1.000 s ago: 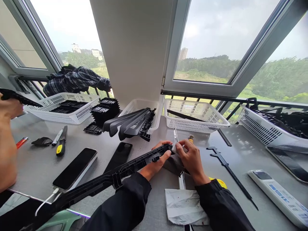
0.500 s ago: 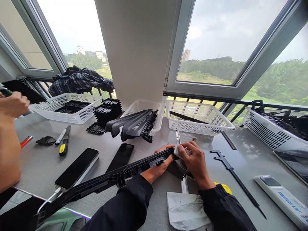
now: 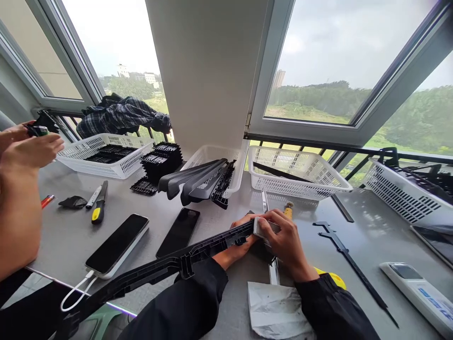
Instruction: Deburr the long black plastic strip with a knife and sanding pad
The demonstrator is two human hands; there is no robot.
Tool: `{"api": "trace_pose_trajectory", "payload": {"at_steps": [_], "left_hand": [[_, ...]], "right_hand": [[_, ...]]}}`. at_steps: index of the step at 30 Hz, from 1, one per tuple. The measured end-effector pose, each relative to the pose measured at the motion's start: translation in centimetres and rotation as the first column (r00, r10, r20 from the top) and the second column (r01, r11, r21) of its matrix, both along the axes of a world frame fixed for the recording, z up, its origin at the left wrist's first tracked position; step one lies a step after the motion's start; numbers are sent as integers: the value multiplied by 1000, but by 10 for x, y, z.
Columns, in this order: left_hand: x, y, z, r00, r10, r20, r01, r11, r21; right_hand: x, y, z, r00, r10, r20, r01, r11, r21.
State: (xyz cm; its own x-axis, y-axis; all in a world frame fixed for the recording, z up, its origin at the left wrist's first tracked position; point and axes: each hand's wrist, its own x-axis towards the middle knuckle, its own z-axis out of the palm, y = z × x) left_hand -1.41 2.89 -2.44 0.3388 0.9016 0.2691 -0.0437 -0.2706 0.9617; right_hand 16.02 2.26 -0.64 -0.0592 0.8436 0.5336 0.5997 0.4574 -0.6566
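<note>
A long black plastic trim strip slants from the lower left up to the middle of the bench. Near its upper end my left hand is closed around it from below, the fingers partly hidden. My right hand pinches a small light grey block and presses it against that same end of the strip. Below both hands lie a dark block, partly covered, and a shiny metal rail. White paper lies under my right wrist.
At left a co-worker's hands hold a black part. White baskets line the window side, with black trim pieces. Two phones, a yellow-black knife, a caliper and a white handheld device lie around.
The view has shifted slightly. The grey block now covers the strip's end more squarely. The co-worker's hands have come further into view with a black part. My grip on the strip stays.
</note>
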Motion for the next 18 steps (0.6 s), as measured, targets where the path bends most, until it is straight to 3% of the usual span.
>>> {"api": "trace_pose_trajectory", "payload": {"at_steps": [3,8,13,16,18], "left_hand": [[1,0,2,1000,-20,14,21,1000,-9],[3,1,-1,1000,-12,13,13,998,-68],[1,-1,-2,998,41,-39,-41,999,6],[0,-2,-2,993,78,-84,-77,997,18],[-1,-1,-3,984,123,-126,-112,989,96]], "right_hand": [[-4,-4,3,998,69,-1,-69,997,24],[-3,-2,2,1000,-6,-16,7,997,75],[-9,-8,4,996,77,-44,-75,996,43],[-10,-11,7,997,66,-39,-64,997,52],[-11,-11,9,997,51,-53,-48,997,61]]}}
